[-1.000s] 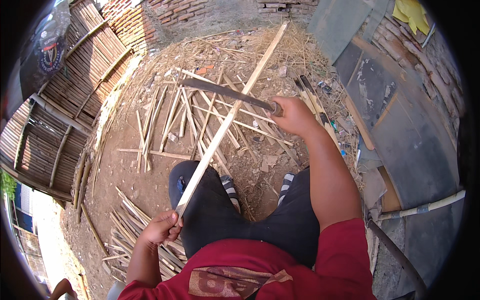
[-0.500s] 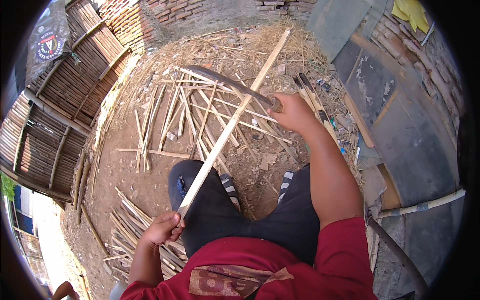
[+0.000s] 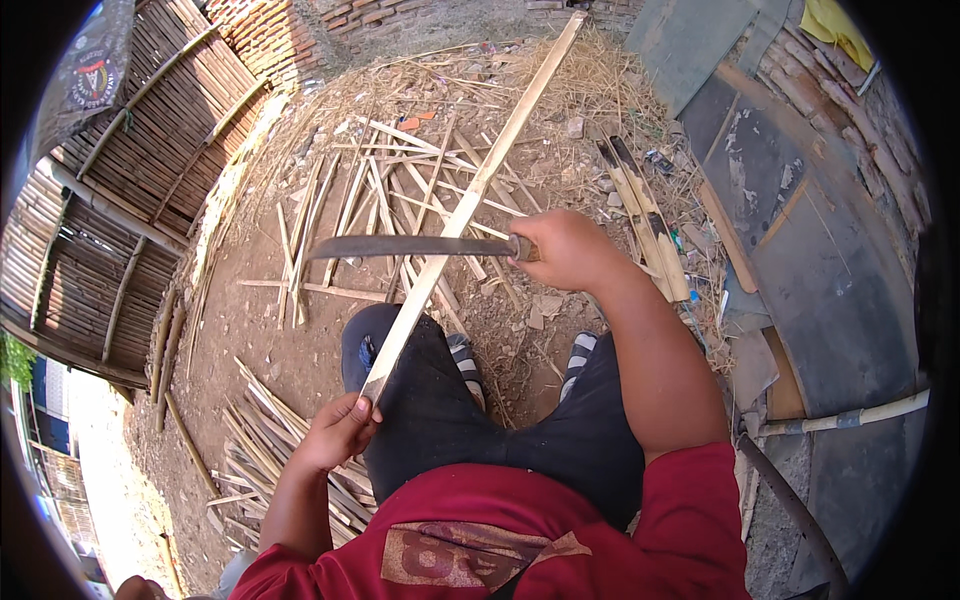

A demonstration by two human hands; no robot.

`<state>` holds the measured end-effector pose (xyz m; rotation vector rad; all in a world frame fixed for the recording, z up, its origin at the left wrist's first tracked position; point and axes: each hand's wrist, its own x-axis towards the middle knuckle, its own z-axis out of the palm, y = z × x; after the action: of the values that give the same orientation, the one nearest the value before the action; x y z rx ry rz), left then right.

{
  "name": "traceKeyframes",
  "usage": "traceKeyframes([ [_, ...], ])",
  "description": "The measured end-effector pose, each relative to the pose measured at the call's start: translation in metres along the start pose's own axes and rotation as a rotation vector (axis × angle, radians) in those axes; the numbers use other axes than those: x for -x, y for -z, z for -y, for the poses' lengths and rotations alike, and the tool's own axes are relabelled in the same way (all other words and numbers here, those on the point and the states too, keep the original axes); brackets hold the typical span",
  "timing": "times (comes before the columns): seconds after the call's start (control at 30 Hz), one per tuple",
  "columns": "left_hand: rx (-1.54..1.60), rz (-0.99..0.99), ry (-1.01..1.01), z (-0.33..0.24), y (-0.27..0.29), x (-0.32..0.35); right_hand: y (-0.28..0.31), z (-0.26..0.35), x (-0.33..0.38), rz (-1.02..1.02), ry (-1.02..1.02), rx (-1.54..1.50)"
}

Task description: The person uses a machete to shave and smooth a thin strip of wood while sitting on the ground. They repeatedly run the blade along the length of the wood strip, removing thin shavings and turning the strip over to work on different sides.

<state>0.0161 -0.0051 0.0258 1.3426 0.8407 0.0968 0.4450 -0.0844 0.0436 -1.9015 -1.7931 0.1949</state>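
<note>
Fingers [image 3: 352, 410] of left hand [image 3: 335, 432] grip near end of long pale split bamboo slat [image 3: 470, 205]; right hand [image 3: 565, 250] clenches long dark metal machete [image 3: 410, 246], blade lying across slat above scattered bamboo strips [image 3: 350, 200] on dirt ground [image 3: 250, 320].

A single head-worn fisheye camera looks steeply down from close above the person's lap onto the dirt ground [image 3: 250, 330] ahead, edges bending toward a dark circular rim.

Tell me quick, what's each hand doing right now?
Left hand: closed on the bamboo strip.
Right hand: closed on the machete.
</note>
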Motion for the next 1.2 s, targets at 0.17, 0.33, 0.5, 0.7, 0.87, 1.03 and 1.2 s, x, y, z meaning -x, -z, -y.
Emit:
traceKeyframes([
  [0.17, -0.124, -0.072, -0.104, 0.005, -0.001, -0.001, 0.010, -0.008, -0.005, 0.031, -0.089, -0.056],
  [0.33, -0.064, -0.061, -0.045, 0.000, 0.003, -0.001, 0.016, -0.031, -0.008, -0.159, -0.137, -0.037],
  [0.5, -0.007, 0.003, -0.023, 0.005, -0.001, 0.000, -0.003, 0.022, -0.006, 0.031, 0.181, 0.078],
  [0.7, 0.038, 0.032, -0.027, 0.002, 0.001, 0.000, 0.015, -0.024, -0.006, -0.171, -0.115, -0.106],
  [0.87, -0.129, -0.032, -0.042, -0.002, -0.007, 0.001, -0.007, 0.022, -0.004, -0.019, 0.241, 0.122],
  [1.03, -0.417, -0.269, -0.254, 0.003, -0.009, -0.003, 0.017, -0.018, -0.005, -0.108, -0.172, -0.066],
  [1.2, -0.814, -0.499, -0.360, -0.013, -0.021, -0.004, 0.003, 0.003, 0.000, -0.139, 0.059, 0.034],
])
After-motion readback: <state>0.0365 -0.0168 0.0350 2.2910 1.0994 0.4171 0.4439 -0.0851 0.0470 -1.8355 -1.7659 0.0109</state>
